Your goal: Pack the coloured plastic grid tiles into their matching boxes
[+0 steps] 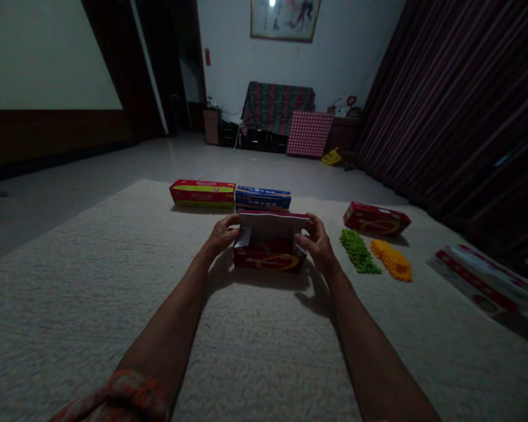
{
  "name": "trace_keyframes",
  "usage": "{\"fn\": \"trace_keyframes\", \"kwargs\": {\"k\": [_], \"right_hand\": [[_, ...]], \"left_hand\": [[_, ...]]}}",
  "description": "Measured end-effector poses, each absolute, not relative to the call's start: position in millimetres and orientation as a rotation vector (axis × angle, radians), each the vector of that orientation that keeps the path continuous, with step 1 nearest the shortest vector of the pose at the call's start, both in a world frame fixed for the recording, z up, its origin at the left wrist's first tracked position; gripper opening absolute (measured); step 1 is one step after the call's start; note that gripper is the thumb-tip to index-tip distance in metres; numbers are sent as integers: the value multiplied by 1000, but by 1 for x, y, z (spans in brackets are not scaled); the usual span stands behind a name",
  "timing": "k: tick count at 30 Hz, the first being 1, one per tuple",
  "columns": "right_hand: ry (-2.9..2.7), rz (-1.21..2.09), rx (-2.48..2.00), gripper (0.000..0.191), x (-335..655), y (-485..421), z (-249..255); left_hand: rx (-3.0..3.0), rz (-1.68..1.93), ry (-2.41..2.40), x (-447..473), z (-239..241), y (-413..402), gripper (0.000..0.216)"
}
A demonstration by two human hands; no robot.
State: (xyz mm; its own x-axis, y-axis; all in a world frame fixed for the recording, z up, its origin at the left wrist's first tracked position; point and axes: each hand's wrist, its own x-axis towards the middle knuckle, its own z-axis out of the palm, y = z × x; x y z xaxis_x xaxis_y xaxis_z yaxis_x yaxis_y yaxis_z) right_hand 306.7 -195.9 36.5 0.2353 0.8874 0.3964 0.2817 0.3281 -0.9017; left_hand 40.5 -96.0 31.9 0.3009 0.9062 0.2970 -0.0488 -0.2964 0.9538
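Observation:
An open dark red cardboard box (268, 261) with a yellow swoosh sits on the pale quilted mat (264, 340) in front of me. Its lid (273, 221) stands raised, showing a whitish inner face. My left hand (223, 233) grips the box's left end near the lid, fingers closed on the cardboard. At the right end my right hand (317, 241) holds the lid's corner, its thumb by the side flap. The inside of the box is dark; something reddish shows there, but I cannot make out what.
Behind stand a red-and-green box (202, 193) and a blue box (263, 198). To the right are another dark red box (376, 219), a green textured piece (358, 252), an orange one (391, 259) and a plastic-topped package (479, 281).

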Motion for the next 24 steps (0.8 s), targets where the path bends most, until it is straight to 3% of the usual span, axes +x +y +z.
{"fn": "trace_keyframes", "kwargs": {"k": [8, 12, 18, 24], "right_hand": [[-1119, 606, -1117, 44, 301, -201, 40], [-1108, 614, -1135, 41, 294, -201, 32], [-1114, 507, -1150, 41, 292, -201, 25], [-1142, 479, -1174, 42, 292, -199, 18]], "left_hand": [[1672, 1196, 804, 39, 25, -90, 29], [1757, 1151, 830, 31, 24, -84, 29], [1758, 928, 649, 1, 49, -90, 56], [1765, 873, 582, 4, 65, -103, 37]]}}
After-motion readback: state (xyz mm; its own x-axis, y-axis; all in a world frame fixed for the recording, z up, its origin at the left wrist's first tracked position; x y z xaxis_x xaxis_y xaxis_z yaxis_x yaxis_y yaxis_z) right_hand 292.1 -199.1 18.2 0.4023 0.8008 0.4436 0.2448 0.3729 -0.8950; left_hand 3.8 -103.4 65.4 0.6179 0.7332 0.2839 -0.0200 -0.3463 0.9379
